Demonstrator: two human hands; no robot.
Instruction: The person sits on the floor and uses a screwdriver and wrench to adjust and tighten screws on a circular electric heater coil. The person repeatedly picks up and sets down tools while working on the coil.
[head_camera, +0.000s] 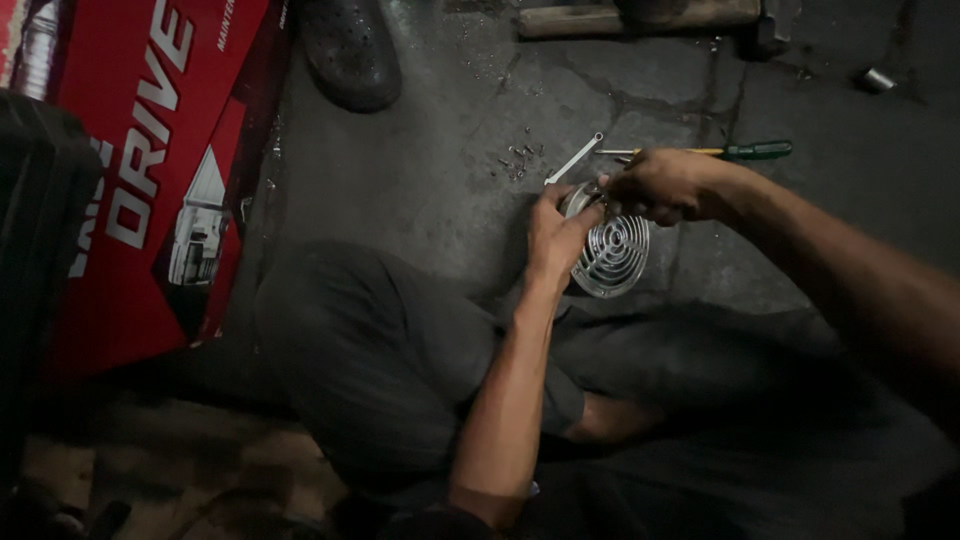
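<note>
- The round metal grille, a shiny disc with ringed slots, sits above the person's lap, held just over the grey concrete floor; every place below is told from it.
- The left hand is at the grille's left rim, its grip closed on the edge with the thumb up against the top of the disc.
- The right hand is at the grille's upper rim, fingers curled tightly down onto the top edge; whether a small part is pinched there is too dark to tell.
- Just above the grille, touching the floor, lies a slim silver wrench, slanting up and to the right.
- Left of that wrench, up and left of the grille, is a small scatter of screws.
- Up and to the right of the grille, behind the right hand, lies a screwdriver with a green handle and yellow shaft.
- Far to the left of the grille stands a red cardboard box with white print.
- Well above and left of the grille rests a dark shoe.
- Directly below the grille are the person's folded legs in dark trousers.
</note>
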